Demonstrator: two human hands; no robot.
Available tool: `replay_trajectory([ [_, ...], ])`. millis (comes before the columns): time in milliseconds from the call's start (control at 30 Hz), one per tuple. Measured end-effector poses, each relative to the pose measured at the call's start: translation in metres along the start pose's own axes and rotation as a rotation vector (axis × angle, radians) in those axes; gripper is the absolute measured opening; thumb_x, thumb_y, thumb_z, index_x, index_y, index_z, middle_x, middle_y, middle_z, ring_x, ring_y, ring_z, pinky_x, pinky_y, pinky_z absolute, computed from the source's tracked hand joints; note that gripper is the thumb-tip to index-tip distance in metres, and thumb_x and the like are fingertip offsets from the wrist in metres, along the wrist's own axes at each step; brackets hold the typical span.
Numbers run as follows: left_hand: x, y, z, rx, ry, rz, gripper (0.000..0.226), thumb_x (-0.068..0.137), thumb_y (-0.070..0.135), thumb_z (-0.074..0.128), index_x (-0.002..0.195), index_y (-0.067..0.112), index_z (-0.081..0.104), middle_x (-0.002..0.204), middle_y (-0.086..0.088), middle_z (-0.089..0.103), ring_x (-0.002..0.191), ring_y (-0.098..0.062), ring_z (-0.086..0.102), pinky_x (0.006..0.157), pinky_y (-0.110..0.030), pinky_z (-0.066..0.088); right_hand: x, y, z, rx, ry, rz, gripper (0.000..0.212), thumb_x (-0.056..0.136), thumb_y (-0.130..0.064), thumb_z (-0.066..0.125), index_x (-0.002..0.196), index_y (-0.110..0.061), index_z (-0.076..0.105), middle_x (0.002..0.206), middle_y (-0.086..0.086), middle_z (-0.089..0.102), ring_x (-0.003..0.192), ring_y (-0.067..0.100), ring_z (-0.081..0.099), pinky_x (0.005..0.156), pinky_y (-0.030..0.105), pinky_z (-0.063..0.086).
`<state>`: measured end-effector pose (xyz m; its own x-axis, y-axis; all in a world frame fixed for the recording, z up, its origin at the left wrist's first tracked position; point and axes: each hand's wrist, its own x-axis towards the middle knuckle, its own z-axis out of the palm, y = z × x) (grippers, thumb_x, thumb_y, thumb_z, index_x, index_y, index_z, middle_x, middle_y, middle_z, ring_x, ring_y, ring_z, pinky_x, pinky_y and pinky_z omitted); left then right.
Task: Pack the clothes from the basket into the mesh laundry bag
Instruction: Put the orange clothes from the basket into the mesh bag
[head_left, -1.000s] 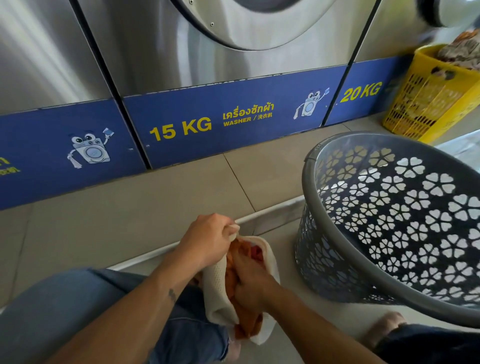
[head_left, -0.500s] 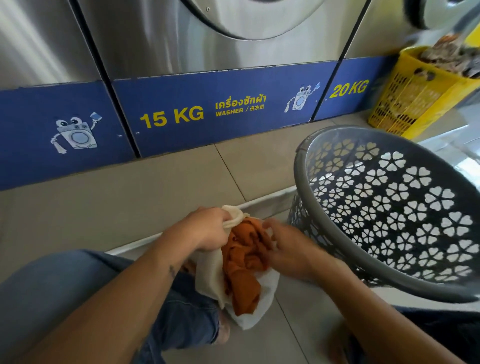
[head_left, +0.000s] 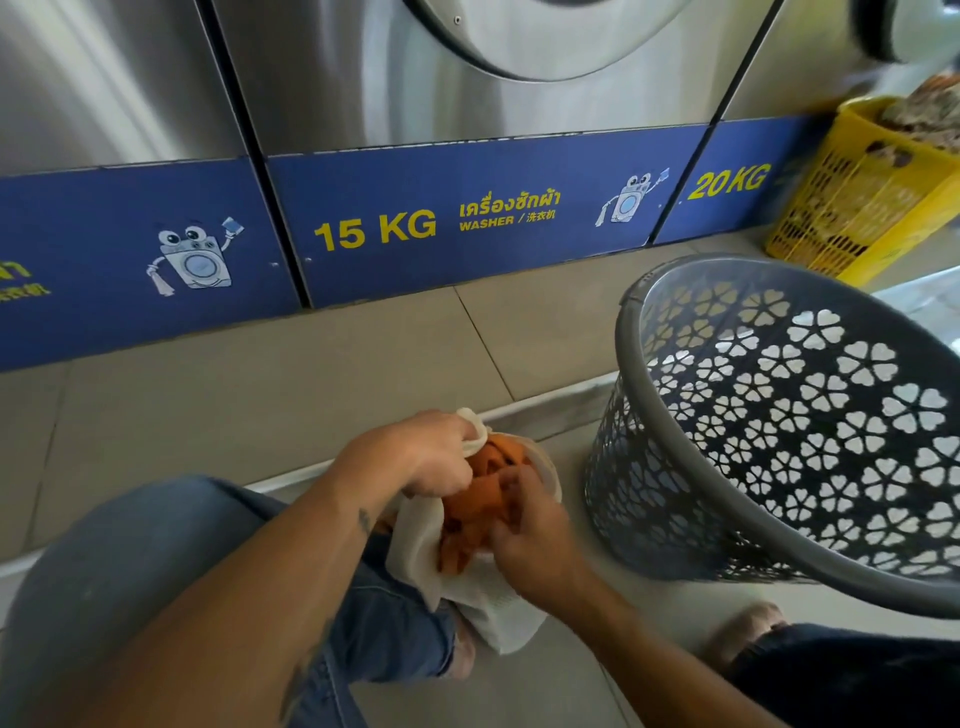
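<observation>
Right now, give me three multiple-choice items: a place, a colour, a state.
1. Where does the grey basket stand? A) on the floor, right of the mesh bag B) atop a washer C) on the person's lap
2. What colour is the garment in the bag? A) blue B) orange C) green
3. What is the left hand doing? A) lying flat on the floor B) reaching into the basket C) gripping the bag's rim
Key: 1 A, it stands on the tiles beside the bag; 2 B, orange cloth fills the bag's mouth; 3 C, its fingers curl round the rim.
</observation>
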<state>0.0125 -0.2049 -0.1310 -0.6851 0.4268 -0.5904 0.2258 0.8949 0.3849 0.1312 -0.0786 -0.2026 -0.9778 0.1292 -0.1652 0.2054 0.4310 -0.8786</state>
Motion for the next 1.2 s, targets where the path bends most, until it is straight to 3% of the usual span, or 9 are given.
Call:
replay_trajectory([
  [67,0.001,0.004,-0.003,-0.033,0.102,0.023,0.063,0.077,0.015,0.057,0.138,0.029,0.051,0.126,-0.003,0.050,0.104,-0.024,0.056,0.086,-0.037,0.053,0.008,0.001,0.000,-0.070,-0.047,-0.195,0.038,0.089,-0.005,0.058,0.123,-0.023,0.058,0.119,-0.015,0.063,0.111,0.008,0.062,0.093,0.030,0.054],
  [133,0.001,0.010,-0.005,-0.060,0.191,0.050,0.055,0.078,0.014,0.058,0.132,0.024,0.058,0.125,-0.002,0.049,0.107,-0.023,0.054,0.086,-0.034,0.050,0.013,0.016,0.006,-0.476,-0.212,-0.297,0.057,0.089,-0.024,0.058,0.146,-0.024,0.048,0.150,-0.005,0.051,0.140,0.018,0.044,0.114,0.043,0.038],
  [200,0.001,0.012,-0.005,-0.060,0.225,0.044,0.052,0.080,0.012,0.058,0.131,0.022,0.061,0.130,-0.003,0.049,0.113,-0.025,0.052,0.090,-0.035,0.049,0.013,0.036,0.013,-0.880,-0.368,-0.230,0.083,0.088,-0.040,0.066,0.159,-0.030,0.025,0.168,-0.001,0.021,0.154,0.028,0.017,0.120,0.061,0.020],
  [267,0.000,0.010,-0.006,-0.064,0.243,0.014,0.052,0.081,0.011,0.062,0.131,0.021,0.061,0.132,-0.003,0.048,0.115,-0.025,0.052,0.091,-0.035,0.048,0.014,0.039,0.018,-1.011,-0.431,-0.122,0.094,0.083,-0.045,0.073,0.159,-0.034,0.019,0.168,0.004,0.013,0.152,0.036,0.013,0.115,0.067,0.024],
  [600,0.000,0.002,-0.012,-0.095,0.233,-0.053,0.053,0.079,0.016,0.066,0.131,0.026,0.060,0.128,-0.004,0.055,0.106,-0.024,0.056,0.083,-0.035,0.049,0.046,0.009,0.015,-0.842,-0.385,0.063,0.084,0.085,-0.035,0.074,0.153,-0.032,0.025,0.157,0.011,0.027,0.138,0.041,0.036,0.113,0.053,0.038],
  [733,0.002,0.004,-0.018,-0.141,0.252,-0.069,0.055,0.078,0.015,0.060,0.132,0.024,0.060,0.130,-0.006,0.058,0.111,-0.027,0.058,0.094,-0.041,0.051,0.009,0.018,0.010,-0.743,-0.116,-0.237,0.082,0.072,-0.033,0.084,0.140,-0.028,0.038,0.147,0.002,0.041,0.134,0.028,0.041,0.109,0.044,0.042],
  [867,0.001,0.009,-0.020,-0.158,0.223,-0.075,0.060,0.079,0.012,0.059,0.137,0.025,0.056,0.138,-0.006,0.054,0.113,-0.027,0.057,0.087,-0.036,0.052,-0.011,0.041,0.028,-0.899,-0.140,-0.516,0.084,0.071,-0.048,0.081,0.145,-0.028,0.045,0.149,0.004,0.045,0.136,0.030,0.042,0.113,0.053,0.038],
  [1033,-0.003,0.008,-0.018,-0.176,0.113,-0.077,0.064,0.083,0.009,0.059,0.143,0.028,0.049,0.139,-0.006,0.052,0.101,-0.022,0.055,0.064,-0.026,0.045,0.024,0.049,0.024,-1.033,-0.126,-0.336,0.087,0.087,-0.041,0.061,0.161,-0.029,0.017,0.164,0.003,0.025,0.146,0.035,0.027,0.123,0.056,0.016],
  [1200,-0.003,0.009,-0.018,-0.190,0.128,-0.054,0.061,0.084,0.005,0.056,0.140,0.029,0.052,0.140,-0.006,0.051,0.116,-0.027,0.055,0.087,-0.035,0.052,0.034,0.040,0.023,-1.086,-0.267,-0.162,0.082,0.088,-0.035,0.065,0.157,-0.040,0.021,0.158,0.008,0.023,0.140,0.039,0.026,0.113,0.059,0.028],
])
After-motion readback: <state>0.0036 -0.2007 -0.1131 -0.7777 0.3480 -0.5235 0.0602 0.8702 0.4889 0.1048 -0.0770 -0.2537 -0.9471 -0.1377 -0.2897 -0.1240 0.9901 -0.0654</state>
